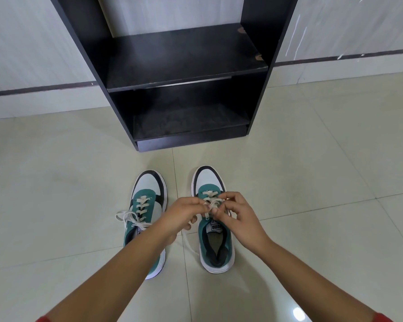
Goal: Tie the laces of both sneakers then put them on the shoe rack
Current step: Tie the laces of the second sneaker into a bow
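Two teal, white and black sneakers stand side by side on the floor, toes toward the rack. The left sneaker [147, 201] carries a bow in its white laces, and my left forearm hides its heel. Over the right sneaker [213, 242] my left hand [184, 214] and my right hand [239, 217] meet, each pinching the white laces [211, 201] near the tongue. A loose lace end [189, 245] trails down between the shoes. The black shoe rack [189, 66] stands straight ahead with two bare shelves.
Pale glossy floor tiles [312, 182] spread on all sides of the shoes. The rack stands against a light wall [33, 43] with a dark stripe low down. Its lower shelf [191, 122] sits close to the floor.
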